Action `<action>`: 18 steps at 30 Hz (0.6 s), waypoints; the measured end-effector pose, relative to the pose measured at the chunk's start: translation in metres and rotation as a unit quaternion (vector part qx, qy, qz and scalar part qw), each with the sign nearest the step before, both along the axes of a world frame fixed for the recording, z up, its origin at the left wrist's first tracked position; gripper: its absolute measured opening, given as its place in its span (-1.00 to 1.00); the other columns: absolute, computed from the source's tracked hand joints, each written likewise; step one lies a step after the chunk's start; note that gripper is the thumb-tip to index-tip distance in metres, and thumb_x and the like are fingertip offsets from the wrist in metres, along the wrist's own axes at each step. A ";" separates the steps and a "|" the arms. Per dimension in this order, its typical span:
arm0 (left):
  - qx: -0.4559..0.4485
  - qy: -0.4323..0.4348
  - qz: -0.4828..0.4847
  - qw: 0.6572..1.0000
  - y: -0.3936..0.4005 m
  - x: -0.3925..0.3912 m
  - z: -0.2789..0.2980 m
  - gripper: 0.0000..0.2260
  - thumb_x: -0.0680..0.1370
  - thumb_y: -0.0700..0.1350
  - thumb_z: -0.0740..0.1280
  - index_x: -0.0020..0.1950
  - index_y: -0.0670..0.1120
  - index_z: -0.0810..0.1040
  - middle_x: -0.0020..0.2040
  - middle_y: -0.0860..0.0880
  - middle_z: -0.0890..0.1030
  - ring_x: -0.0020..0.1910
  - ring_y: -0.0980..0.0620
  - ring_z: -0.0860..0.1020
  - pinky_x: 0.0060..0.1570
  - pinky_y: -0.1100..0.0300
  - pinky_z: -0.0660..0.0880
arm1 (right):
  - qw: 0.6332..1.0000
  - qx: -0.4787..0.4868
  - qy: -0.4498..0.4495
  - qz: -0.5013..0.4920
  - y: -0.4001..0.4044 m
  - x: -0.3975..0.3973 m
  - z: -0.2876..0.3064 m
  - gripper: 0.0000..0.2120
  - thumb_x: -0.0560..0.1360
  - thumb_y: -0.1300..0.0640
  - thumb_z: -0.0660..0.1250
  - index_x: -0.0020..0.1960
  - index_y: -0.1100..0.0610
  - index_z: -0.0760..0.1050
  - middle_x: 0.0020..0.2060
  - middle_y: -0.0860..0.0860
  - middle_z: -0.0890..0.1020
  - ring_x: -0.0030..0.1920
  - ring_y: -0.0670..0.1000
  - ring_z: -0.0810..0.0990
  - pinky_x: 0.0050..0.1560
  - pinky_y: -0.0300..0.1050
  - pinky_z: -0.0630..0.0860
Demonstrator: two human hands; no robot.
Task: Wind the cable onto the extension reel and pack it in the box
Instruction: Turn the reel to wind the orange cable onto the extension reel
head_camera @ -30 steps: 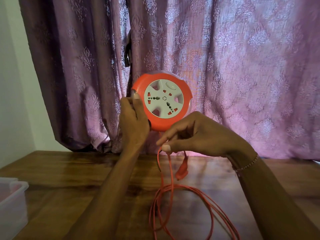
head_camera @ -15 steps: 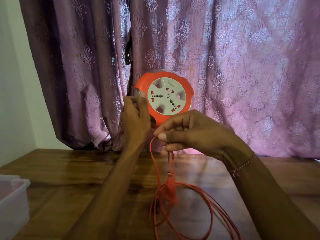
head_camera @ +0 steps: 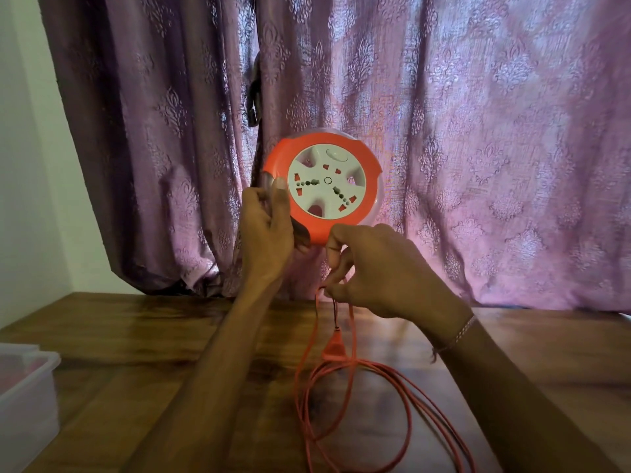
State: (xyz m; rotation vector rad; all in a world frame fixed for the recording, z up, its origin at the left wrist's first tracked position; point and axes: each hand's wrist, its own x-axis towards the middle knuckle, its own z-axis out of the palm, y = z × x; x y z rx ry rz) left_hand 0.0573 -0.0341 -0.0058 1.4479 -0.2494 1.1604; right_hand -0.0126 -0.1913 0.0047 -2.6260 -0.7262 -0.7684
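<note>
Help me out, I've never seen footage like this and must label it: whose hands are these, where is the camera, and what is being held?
The camera sits on a person's head, looking forward and down, so both arms are their own. The left hand holds up an orange extension reel with a grey socket face, in front of a purple curtain. The right hand pinches the orange cable just below the reel. The rest of the cable lies in loose loops on the wooden table, with its plug dangling. A clear plastic box stands at the left edge.
</note>
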 end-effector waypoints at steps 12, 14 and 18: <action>0.004 -0.010 -0.001 1.000 0.000 0.002 0.001 -0.72 0.60 0.26 0.17 -0.10 0.06 0.36 -0.30 -0.03 0.54 -0.31 -0.07 0.61 -0.34 0.02 0.56 | 0.997 0.047 -0.061 0.024 -0.011 -0.002 0.011 -0.75 0.30 -0.03 0.56 -0.30 -0.08 0.46 -0.29 -0.15 0.65 -0.26 -0.09 0.57 -0.16 -0.06 0.53; 0.007 -0.007 0.005 1.000 0.000 0.001 0.001 -0.69 0.57 0.30 0.15 -0.12 0.09 0.35 -0.31 -0.05 0.55 -0.32 -0.10 0.61 -0.33 -0.09 0.58 | 0.987 0.112 -0.106 0.054 -0.015 -0.002 0.016 -0.79 0.34 -0.02 0.55 -0.28 -0.05 0.51 -0.32 -0.19 0.63 -0.36 -0.17 0.53 -0.19 -0.04 0.55; 0.011 -0.001 -0.017 1.000 -0.001 0.001 0.001 -0.64 0.53 0.35 0.14 -0.13 0.06 0.35 -0.37 0.05 0.51 -0.43 0.08 0.53 -0.45 0.02 0.53 | 0.956 0.180 -0.213 0.093 -0.025 0.003 0.022 -0.93 0.46 0.12 0.44 -0.07 0.01 0.58 -0.14 -0.14 0.65 -0.29 -0.11 0.56 -0.21 -0.15 0.47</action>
